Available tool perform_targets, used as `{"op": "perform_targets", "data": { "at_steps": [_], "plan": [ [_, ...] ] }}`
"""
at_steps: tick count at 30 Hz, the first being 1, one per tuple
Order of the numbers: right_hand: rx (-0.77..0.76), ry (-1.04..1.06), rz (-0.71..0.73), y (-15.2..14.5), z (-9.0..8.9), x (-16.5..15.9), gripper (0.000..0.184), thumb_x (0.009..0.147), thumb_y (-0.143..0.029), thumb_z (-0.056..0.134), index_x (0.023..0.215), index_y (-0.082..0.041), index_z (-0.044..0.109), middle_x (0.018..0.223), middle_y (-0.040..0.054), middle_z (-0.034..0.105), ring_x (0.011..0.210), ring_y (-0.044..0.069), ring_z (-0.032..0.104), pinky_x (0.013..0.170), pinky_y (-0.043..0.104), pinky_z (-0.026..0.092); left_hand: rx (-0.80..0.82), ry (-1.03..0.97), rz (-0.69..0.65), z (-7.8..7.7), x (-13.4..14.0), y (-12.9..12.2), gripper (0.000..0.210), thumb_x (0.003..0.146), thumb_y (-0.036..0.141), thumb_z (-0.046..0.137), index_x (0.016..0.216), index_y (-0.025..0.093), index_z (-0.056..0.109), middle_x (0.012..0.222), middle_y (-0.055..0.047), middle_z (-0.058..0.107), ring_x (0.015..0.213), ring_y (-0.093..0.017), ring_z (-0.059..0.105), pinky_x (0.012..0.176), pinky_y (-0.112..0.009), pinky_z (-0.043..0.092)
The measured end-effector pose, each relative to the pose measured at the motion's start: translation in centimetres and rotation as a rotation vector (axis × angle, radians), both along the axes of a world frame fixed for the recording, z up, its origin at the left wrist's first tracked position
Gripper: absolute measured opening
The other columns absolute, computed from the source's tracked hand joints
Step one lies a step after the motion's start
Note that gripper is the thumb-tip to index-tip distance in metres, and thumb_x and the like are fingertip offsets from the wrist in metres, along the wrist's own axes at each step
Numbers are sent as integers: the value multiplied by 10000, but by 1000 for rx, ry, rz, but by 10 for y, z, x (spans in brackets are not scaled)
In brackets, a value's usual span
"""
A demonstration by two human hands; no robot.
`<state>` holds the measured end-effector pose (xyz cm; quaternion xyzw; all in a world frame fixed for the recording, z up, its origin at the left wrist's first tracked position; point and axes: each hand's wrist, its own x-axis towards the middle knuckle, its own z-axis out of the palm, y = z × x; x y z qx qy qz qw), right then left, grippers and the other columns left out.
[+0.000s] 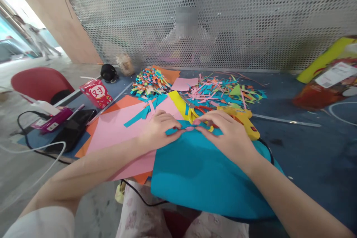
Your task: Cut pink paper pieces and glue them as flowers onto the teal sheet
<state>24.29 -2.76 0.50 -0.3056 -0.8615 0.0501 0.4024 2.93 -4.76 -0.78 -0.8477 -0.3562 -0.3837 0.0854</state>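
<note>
My left hand (160, 130) and my right hand (227, 134) are both closed in a pinch, close together above a blue sheet (212, 178). Between their fingertips is a small pink and blue paper strip (189, 129), its ends partly hidden by the fingers. Just behind the hands lie scissors (192, 114) with yellow handles. A yellow glue gun (247, 121) rests beyond my right hand. Under my left forearm spreads a pink sheet (114, 134), with cut blue strips (145, 113) on it.
A pile of cut paper strips (220, 91) lies by the perforated metal panel (223, 18), beside fringed paper pieces (149, 81). At left are a red drink carton (96, 93), a black phone (74, 130) and a purple power strip (52, 119). A bagged package (326, 85) stands at right.
</note>
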Motion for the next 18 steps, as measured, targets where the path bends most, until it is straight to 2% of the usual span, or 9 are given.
{"op": "perform_targets", "data": {
  "at_steps": [9, 18],
  "plan": [
    [-8, 4, -27, 1, -4, 1, 43, 833, -236, 632, 841, -203, 605, 841, 26, 660, 791, 171, 627, 692, 290, 518, 61, 55, 4, -3, -3, 3, 161, 847, 285, 573, 723, 186, 602, 667, 11, 680, 635, -104, 631, 718, -284, 401],
    [26, 23, -17, 0, -4, 0, 21, 835, -200, 623, 826, -203, 605, 825, 24, 664, 773, 161, 634, 671, 275, 525, 121, 62, 2, 0, -4, 1, 134, 839, 259, 592, 730, 181, 594, 677, 10, 683, 648, -106, 633, 751, -297, 397]
  ]
}}
